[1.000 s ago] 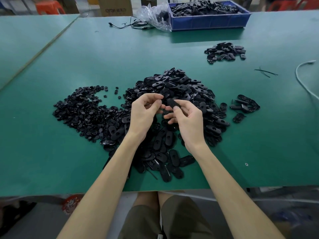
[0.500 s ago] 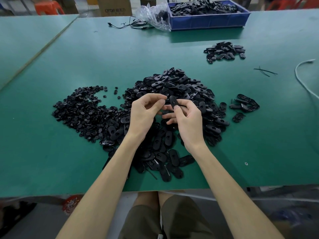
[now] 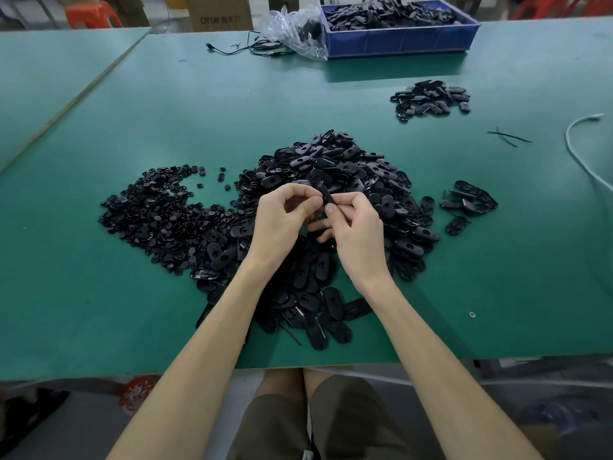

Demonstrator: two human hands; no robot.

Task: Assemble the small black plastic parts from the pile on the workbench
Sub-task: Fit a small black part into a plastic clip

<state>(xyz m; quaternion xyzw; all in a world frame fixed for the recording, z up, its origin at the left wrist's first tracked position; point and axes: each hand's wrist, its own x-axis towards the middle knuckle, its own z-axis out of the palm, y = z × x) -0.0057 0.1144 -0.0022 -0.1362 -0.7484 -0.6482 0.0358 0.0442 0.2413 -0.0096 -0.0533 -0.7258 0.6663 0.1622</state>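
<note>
Leftmost of everything, well to the left of the main pile [image 3: 348, 167] and beyond the worktop's [image 3: 99, 310] far edge, stands an orange stool [image 3: 89, 14]. Just left of the main pile, and merging with its edge, lies a spread of small round parts [image 3: 159, 210]. A cardboard box [image 3: 219, 11] sits far behind the main pile, with a black cable [image 3: 248, 48] and a crumpled plastic bag [image 3: 292, 28] on the worktop in front of it. Over the near half of the main pile, the left hand [image 3: 282, 220] hovers with its fingers curled, thumb and forefinger tips pinching at the left edge of an oval part [image 3: 326, 195]; whether they also hold a smaller piece is hidden. That oval part is raised just above the main pile, tilted on edge between both hands. The right hand [image 3: 355, 227] grips it from the right, thumb and forefinger closed on it, the remaining fingers loosely bent beneath. Far behind the main pile and to its right, a blue bin [image 3: 398, 44] holds more black parts. A far group [image 3: 431, 99] of ovals lies between the bin and the main pile, further right. Just right of the main pile rests a small cluster [image 3: 471, 200], then thin black ties [image 3: 507, 137], and a white cable [image 3: 577, 151] curves well right.
</note>
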